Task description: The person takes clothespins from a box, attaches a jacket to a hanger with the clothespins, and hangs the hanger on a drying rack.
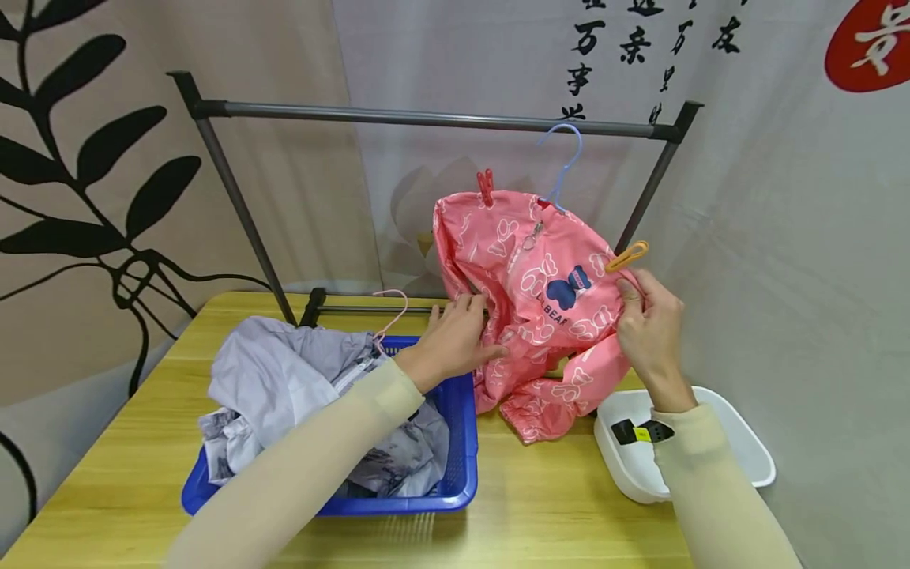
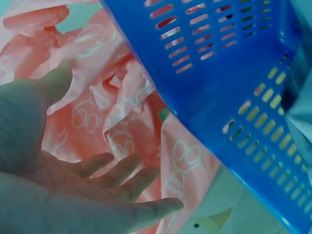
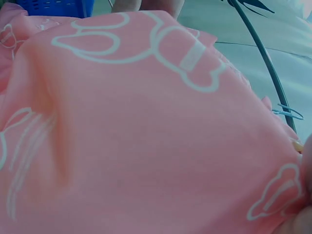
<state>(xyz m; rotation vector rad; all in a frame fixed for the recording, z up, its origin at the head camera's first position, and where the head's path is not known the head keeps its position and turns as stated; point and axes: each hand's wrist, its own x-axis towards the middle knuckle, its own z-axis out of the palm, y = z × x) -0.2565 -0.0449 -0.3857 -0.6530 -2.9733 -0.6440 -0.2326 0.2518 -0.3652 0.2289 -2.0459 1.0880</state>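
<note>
Here, a pink bear-print jacket (image 1: 522, 304) hangs by a blue hanger (image 1: 571, 163) from the metal rack (image 1: 426, 118). The right hand (image 1: 650, 328) pinches its fabric below a yellow clothespin (image 1: 627, 257); the left hand (image 1: 455, 336), fingers extended, grasps nothing beside the blue basket (image 1: 469, 458) on the table (image 1: 554, 506).

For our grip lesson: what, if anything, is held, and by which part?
The right hand grips the pink garment by its edge, just below the yellow peg; the left hand holds nothing.
</note>
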